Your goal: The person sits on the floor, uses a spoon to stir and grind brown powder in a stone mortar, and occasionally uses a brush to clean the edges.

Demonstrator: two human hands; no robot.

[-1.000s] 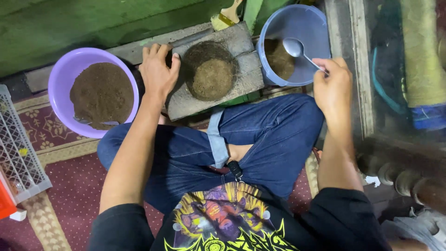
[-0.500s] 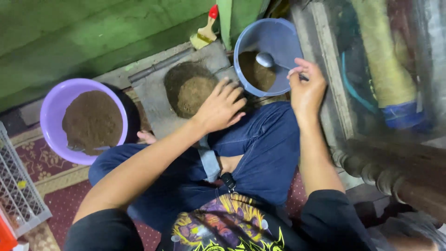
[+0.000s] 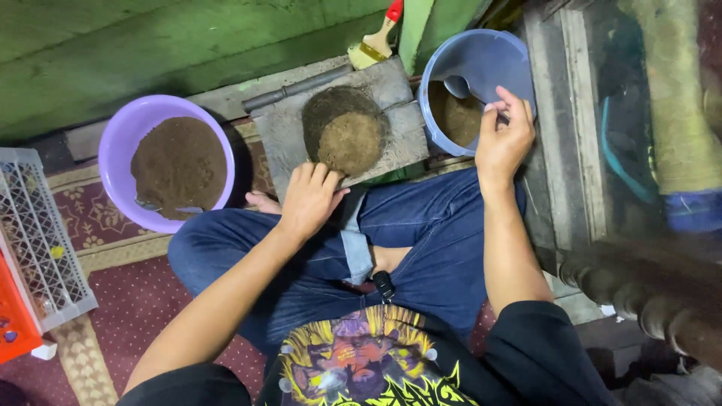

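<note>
A flat grey stone slab (image 3: 293, 135) lies in front of the seated person's crossed legs, with a round mound of brown powder (image 3: 350, 141) on it. The left hand (image 3: 310, 200) rests on the slab's near edge, fingertips touching the mound. To the left of the slab stands a round purple plastic bowl (image 3: 120, 143) with brown powder (image 3: 179, 165) in it. To the right stands a round blue plastic bucket (image 3: 489, 60) holding powder and a metal spoon (image 3: 456, 86); the right hand (image 3: 505, 139) grips its near rim. A red-handled paintbrush (image 3: 377, 39) lies beyond the slab. A white wire rack (image 3: 37, 233) sits at the far left.
</note>
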